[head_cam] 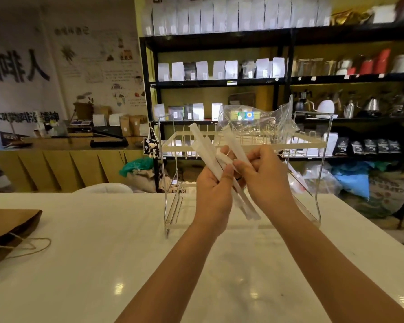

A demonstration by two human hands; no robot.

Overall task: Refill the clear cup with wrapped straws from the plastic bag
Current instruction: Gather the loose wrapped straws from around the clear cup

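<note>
Gripping a bundle of wrapped straws (222,159) in both hands, left hand (214,190) and right hand (264,180) closed around it above the table (103,252); tilting up-left. Resting behind on the wire rack (243,141): clear plastic bag (254,122).

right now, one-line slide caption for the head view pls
Both hands, left and right, hold a bundle of wrapped straws above the white counter, before a wire rack holding the plastic bag.

white counter (103,264) open in front, wire rack (243,141) blocking behind, paper bag (7,227) at left edge
</note>
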